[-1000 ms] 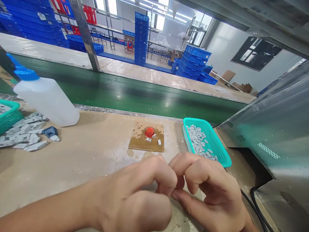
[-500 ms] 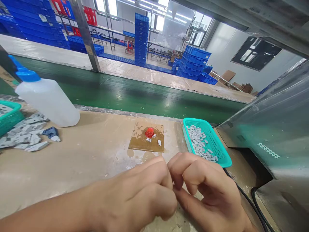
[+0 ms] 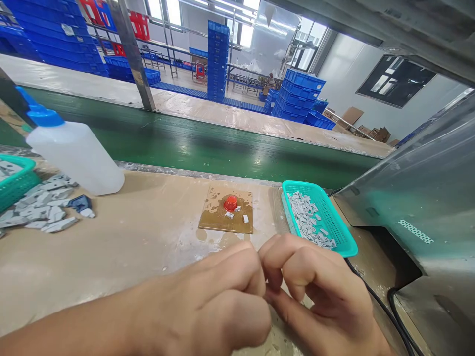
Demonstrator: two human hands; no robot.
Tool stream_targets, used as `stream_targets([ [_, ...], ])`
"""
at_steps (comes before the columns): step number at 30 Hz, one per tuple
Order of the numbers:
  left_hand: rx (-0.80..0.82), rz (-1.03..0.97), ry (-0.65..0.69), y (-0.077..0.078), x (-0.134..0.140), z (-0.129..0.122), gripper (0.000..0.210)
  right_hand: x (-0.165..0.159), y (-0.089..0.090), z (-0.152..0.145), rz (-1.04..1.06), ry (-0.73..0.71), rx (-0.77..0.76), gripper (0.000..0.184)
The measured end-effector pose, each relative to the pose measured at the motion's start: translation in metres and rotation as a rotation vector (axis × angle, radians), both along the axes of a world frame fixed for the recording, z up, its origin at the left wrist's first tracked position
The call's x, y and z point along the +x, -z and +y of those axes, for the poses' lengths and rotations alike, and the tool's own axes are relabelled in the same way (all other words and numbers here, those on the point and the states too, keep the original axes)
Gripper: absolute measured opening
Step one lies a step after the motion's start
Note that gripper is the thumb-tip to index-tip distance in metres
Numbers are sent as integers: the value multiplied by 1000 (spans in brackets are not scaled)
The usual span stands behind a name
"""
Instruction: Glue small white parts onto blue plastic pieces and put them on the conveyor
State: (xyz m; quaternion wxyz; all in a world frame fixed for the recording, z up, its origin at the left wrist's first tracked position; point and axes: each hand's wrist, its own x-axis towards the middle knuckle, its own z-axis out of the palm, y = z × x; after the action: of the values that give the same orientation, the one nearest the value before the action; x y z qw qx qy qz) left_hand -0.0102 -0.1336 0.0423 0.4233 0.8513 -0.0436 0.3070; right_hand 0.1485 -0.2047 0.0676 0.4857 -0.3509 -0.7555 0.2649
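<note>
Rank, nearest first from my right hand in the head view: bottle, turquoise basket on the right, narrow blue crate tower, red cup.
1. Turquoise basket, just beyond your right hand.
2. Red cup, ahead-left on the board.
3. Bottle, far left, near the green belt.
4. Narrow blue crate tower, background, beyond the belt.

Bottle (image 3: pixel 79 157) — smooth transl. plast.
</note>
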Motion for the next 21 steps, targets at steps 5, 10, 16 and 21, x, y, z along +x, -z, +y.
stream_targets([
  [5,-38,-96,-11,-2,0,1,19,0,0,-2,-10,10,12,29],
  [10,-21,-81,-8,-5,1,0,18,-1,0,-1,-15,0,14,28],
  [16,-71,7,-18,-2,-2,-1,15,0,-1,-2,-16,13,1,29],
  [21,-63,-94,-4,-3,0,1,19,0,-1,-2,-17,16,6,30],
])
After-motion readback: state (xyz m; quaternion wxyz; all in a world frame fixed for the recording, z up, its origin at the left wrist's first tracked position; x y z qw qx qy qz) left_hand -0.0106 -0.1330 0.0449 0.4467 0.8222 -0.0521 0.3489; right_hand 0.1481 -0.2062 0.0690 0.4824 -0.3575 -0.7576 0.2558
